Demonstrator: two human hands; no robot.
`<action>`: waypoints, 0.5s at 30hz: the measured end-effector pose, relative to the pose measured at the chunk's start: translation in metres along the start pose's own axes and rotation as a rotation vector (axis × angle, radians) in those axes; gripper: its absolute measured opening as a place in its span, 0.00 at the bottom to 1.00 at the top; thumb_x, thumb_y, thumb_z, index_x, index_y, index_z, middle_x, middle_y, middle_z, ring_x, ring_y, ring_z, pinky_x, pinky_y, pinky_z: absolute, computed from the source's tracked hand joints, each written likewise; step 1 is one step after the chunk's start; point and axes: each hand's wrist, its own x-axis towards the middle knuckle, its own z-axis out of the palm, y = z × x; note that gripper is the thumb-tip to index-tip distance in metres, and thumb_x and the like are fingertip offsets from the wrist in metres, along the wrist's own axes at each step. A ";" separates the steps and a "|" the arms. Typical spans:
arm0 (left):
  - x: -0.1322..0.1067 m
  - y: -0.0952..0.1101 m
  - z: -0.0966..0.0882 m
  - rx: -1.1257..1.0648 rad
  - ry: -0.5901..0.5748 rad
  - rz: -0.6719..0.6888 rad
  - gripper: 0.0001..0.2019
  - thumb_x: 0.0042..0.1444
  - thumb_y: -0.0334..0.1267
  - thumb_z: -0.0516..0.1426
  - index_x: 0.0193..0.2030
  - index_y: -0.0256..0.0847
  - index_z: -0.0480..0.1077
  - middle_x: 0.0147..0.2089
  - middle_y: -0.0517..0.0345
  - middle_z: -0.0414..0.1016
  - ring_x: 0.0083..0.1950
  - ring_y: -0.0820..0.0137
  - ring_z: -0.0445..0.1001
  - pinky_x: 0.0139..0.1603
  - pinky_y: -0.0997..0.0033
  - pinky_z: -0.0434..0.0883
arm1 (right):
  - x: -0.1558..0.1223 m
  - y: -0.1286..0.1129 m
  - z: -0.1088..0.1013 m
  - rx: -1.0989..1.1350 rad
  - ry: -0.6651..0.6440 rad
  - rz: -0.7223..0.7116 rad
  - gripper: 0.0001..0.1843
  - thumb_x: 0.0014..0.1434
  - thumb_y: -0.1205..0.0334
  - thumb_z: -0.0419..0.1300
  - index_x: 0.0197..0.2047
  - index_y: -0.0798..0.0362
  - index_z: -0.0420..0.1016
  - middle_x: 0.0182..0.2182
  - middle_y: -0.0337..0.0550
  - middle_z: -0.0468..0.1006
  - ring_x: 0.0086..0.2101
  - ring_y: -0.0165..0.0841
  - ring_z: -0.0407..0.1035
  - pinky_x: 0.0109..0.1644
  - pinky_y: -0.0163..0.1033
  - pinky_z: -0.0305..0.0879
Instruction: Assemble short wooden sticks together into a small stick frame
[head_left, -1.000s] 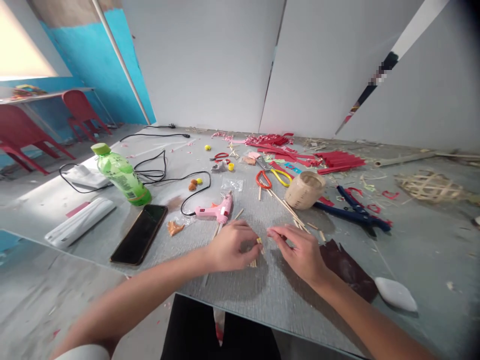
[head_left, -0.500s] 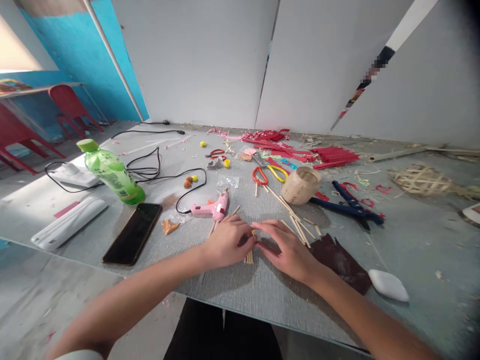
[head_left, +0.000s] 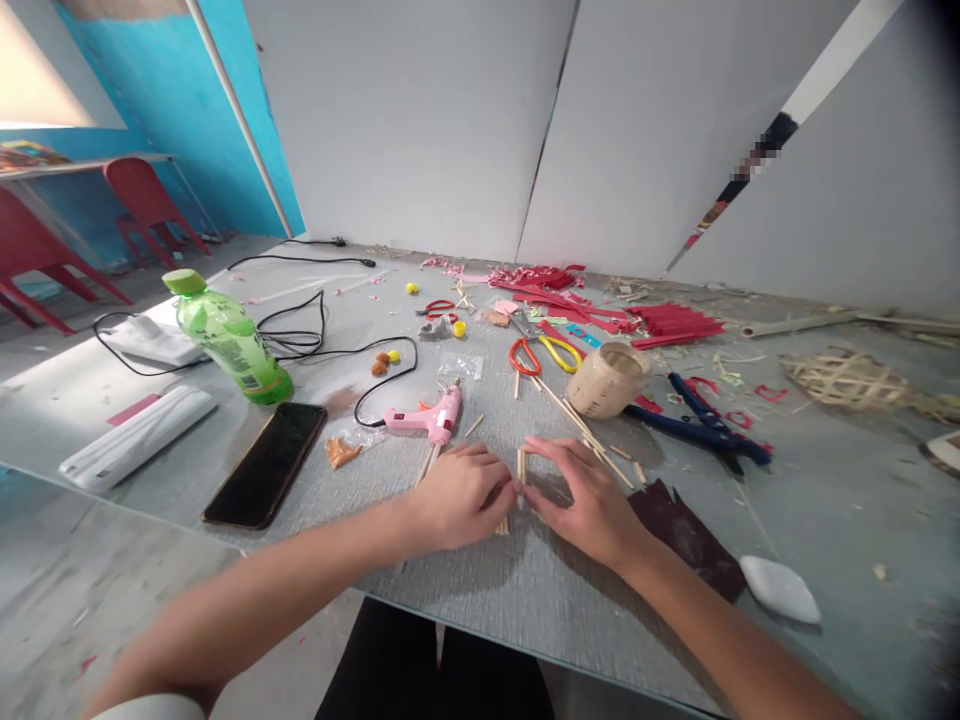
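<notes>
Both my hands meet over the near middle of the table. My right hand (head_left: 589, 495) pinches a short pair of pale wooden sticks (head_left: 521, 464) between thumb and fingertips, standing roughly upright. Curled beside it, my left hand (head_left: 466, 497) is closed, its fingertips touching the lower end of those sticks. More wooden sticks (head_left: 503, 525) poke out from below the left hand, which hides most of them. Just beyond that hand lies a pink glue gun (head_left: 427, 418). Several loose sticks (head_left: 600, 448) lie past the right hand.
A jar (head_left: 609, 380), navy-handled cutters (head_left: 701, 425) and orange-yellow scissors (head_left: 544, 355) lie beyond my right hand. A phone (head_left: 266, 465), green bottle (head_left: 229, 340) and white power bank (head_left: 139, 437) are left. Brown sheet (head_left: 686, 535) and white case (head_left: 780, 590) lie right; red strips (head_left: 675, 325) behind.
My right hand has shifted slightly right, and the sticks in its fingertips now show upright between the hands. The left fingers have curled lower. The view has turned slightly.
</notes>
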 end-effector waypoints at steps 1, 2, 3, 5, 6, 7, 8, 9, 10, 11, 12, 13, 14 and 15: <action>-0.001 0.001 0.000 0.022 0.001 0.004 0.15 0.69 0.38 0.52 0.31 0.39 0.71 0.30 0.54 0.76 0.35 0.65 0.73 0.40 0.64 0.66 | 0.000 0.001 0.001 -0.005 0.005 0.029 0.29 0.67 0.59 0.65 0.68 0.47 0.64 0.49 0.51 0.81 0.48 0.45 0.77 0.53 0.56 0.77; -0.001 0.001 -0.001 0.041 0.008 0.004 0.15 0.69 0.38 0.52 0.31 0.39 0.71 0.30 0.54 0.76 0.35 0.65 0.73 0.39 0.64 0.66 | 0.000 0.001 0.002 -0.007 0.005 0.052 0.29 0.67 0.57 0.65 0.68 0.47 0.64 0.48 0.51 0.82 0.48 0.45 0.77 0.53 0.56 0.77; -0.002 0.001 -0.001 0.059 0.022 -0.002 0.15 0.69 0.38 0.52 0.30 0.39 0.71 0.30 0.54 0.76 0.34 0.65 0.72 0.38 0.64 0.65 | 0.000 0.002 0.003 -0.006 0.003 0.068 0.29 0.67 0.56 0.65 0.68 0.47 0.64 0.48 0.51 0.82 0.48 0.45 0.77 0.53 0.56 0.77; -0.003 0.000 0.000 0.083 0.056 -0.015 0.17 0.69 0.38 0.51 0.28 0.39 0.70 0.28 0.55 0.74 0.33 0.66 0.71 0.35 0.66 0.63 | 0.000 0.003 0.006 -0.005 -0.008 0.093 0.29 0.67 0.55 0.65 0.68 0.48 0.64 0.49 0.51 0.82 0.50 0.46 0.77 0.54 0.57 0.76; -0.003 0.000 0.001 0.082 0.071 -0.015 0.18 0.69 0.38 0.51 0.26 0.39 0.68 0.26 0.55 0.73 0.31 0.67 0.70 0.33 0.66 0.61 | 0.000 0.003 0.007 -0.003 -0.012 0.101 0.29 0.67 0.54 0.65 0.68 0.48 0.64 0.50 0.52 0.81 0.51 0.46 0.76 0.55 0.57 0.76; -0.003 0.000 0.001 0.065 0.085 -0.012 0.19 0.69 0.39 0.51 0.24 0.39 0.66 0.24 0.56 0.70 0.29 0.69 0.68 0.31 0.67 0.59 | 0.000 0.004 0.007 -0.002 -0.016 0.108 0.28 0.67 0.55 0.64 0.67 0.48 0.64 0.51 0.52 0.81 0.52 0.46 0.76 0.55 0.58 0.76; -0.004 0.000 0.001 0.030 0.100 -0.012 0.21 0.69 0.39 0.51 0.22 0.39 0.64 0.22 0.58 0.67 0.27 0.71 0.65 0.29 0.68 0.57 | 0.000 0.004 0.008 0.000 -0.017 0.112 0.26 0.68 0.56 0.63 0.67 0.48 0.65 0.51 0.52 0.80 0.53 0.46 0.75 0.56 0.58 0.75; -0.004 0.001 0.001 -0.025 0.116 -0.019 0.22 0.69 0.39 0.50 0.21 0.40 0.61 0.20 0.60 0.64 0.24 0.73 0.62 0.28 0.68 0.54 | 0.000 0.005 0.008 0.002 -0.013 0.113 0.24 0.69 0.58 0.62 0.65 0.48 0.66 0.51 0.51 0.80 0.52 0.45 0.75 0.56 0.58 0.75; -0.004 0.001 0.000 -0.101 0.134 -0.036 0.24 0.69 0.40 0.50 0.19 0.40 0.58 0.19 0.62 0.59 0.22 0.74 0.58 0.26 0.69 0.52 | 0.000 0.005 0.008 0.004 -0.003 0.113 0.20 0.70 0.61 0.59 0.64 0.48 0.67 0.50 0.50 0.81 0.52 0.44 0.76 0.56 0.57 0.75; -0.004 0.002 -0.001 -0.194 0.157 -0.065 0.25 0.70 0.41 0.50 0.19 0.40 0.54 0.18 0.64 0.55 0.21 0.76 0.54 0.25 0.69 0.50 | -0.001 0.006 0.008 0.005 0.012 0.112 0.17 0.71 0.63 0.57 0.62 0.47 0.69 0.49 0.49 0.81 0.51 0.43 0.76 0.55 0.56 0.75; -0.004 0.003 -0.004 -0.301 0.181 -0.103 0.27 0.70 0.43 0.49 0.19 0.40 0.51 0.18 0.65 0.51 0.20 0.77 0.50 0.24 0.70 0.49 | -0.002 0.007 0.009 0.007 0.032 0.113 0.16 0.71 0.65 0.55 0.60 0.47 0.70 0.48 0.49 0.82 0.49 0.43 0.77 0.55 0.55 0.75; -0.004 0.004 -0.007 -0.414 0.204 -0.141 0.28 0.71 0.46 0.48 0.19 0.41 0.49 0.18 0.66 0.48 0.20 0.78 0.48 0.23 0.71 0.47 | -0.003 0.009 0.009 0.011 0.057 0.118 0.15 0.71 0.66 0.54 0.58 0.47 0.71 0.47 0.48 0.82 0.48 0.42 0.77 0.54 0.54 0.75; -0.003 0.005 -0.010 -0.524 0.229 -0.175 0.29 0.71 0.49 0.48 0.19 0.41 0.47 0.18 0.67 0.46 0.20 0.78 0.46 0.22 0.71 0.46 | -0.004 0.010 0.008 0.016 0.089 0.130 0.14 0.72 0.66 0.54 0.57 0.48 0.71 0.45 0.48 0.82 0.47 0.42 0.78 0.54 0.53 0.75; -0.003 0.006 -0.014 -0.621 0.255 -0.199 0.30 0.72 0.52 0.47 0.19 0.42 0.45 0.18 0.67 0.44 0.20 0.79 0.44 0.21 0.72 0.45 | -0.004 0.012 0.007 0.026 0.126 0.150 0.13 0.72 0.66 0.54 0.57 0.48 0.71 0.43 0.47 0.83 0.45 0.41 0.78 0.53 0.51 0.75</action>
